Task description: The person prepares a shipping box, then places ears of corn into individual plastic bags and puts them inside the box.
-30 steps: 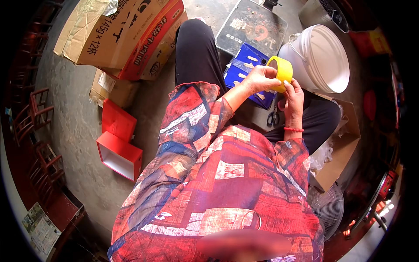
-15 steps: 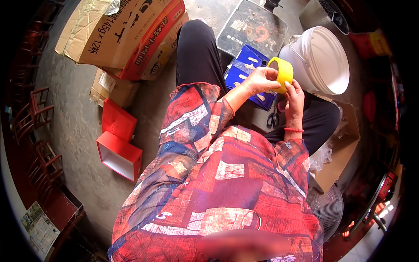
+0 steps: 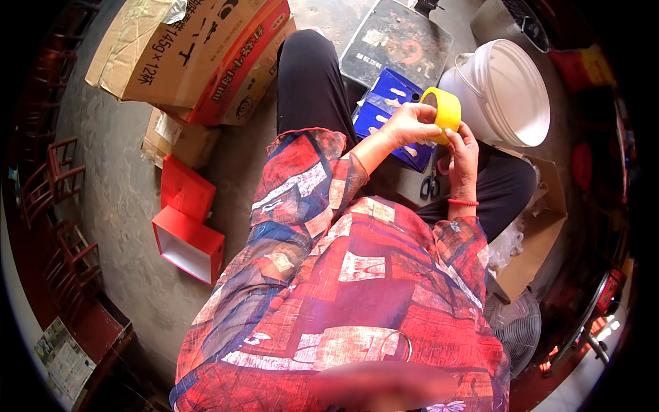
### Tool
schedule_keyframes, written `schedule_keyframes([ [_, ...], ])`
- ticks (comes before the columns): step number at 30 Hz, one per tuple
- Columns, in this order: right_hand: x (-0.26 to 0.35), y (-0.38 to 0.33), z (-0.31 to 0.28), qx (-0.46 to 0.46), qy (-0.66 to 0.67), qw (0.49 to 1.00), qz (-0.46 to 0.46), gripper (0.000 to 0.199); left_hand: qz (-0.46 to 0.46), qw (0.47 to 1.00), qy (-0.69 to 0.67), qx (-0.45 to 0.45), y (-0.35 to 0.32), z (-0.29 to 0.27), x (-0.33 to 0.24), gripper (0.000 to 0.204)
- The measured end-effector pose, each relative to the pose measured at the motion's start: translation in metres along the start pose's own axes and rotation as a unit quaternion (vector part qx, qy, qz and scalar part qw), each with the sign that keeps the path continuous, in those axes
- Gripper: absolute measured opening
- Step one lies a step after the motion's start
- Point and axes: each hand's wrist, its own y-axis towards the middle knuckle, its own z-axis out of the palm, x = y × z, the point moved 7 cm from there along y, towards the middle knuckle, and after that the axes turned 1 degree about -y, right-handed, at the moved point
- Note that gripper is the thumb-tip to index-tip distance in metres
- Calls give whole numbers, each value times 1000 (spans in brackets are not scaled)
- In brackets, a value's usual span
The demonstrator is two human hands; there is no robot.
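Concrete floor (image 3: 123,206) carries cardboard boxes (image 3: 185,55), a white bucket (image 3: 508,89) and an open red box (image 3: 187,240). Both hands, left (image 3: 408,123) and right (image 3: 463,147), grasp a yellow tape roll (image 3: 445,110) above a blue box (image 3: 384,110); fingers hide its lower edge.

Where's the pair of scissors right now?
In the head view, the dark-handled scissors lie on the grey floor between the person's legs, right of centre, just below the blue flat box and beside the right hand.
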Motion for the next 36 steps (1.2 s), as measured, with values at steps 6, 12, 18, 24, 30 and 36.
schedule_keyframes([
  [6,-1,1,0,2,12,1000,3,25,4,1000,-14,2,2,0,3,31],
  [12,-1,0,1,-12,16,1000,7,25,16,1000,-24,-2,3,-1,5,32],
  [18,0,0,2,-14,17,1000,8,24,17,999,-29,0,2,1,2,32],
  [24,2,-1,-1,-29,21,999,38,23,19,999,-26,-10,5,-2,7,31],
  [30,4,-1,-2,-18,1,999,38,25,19,999,-11,-25,5,-3,6,30],
  [36,2,-1,-6,-14,8,999,35,26,9,1000,3,-26,3,-2,3,29],
])
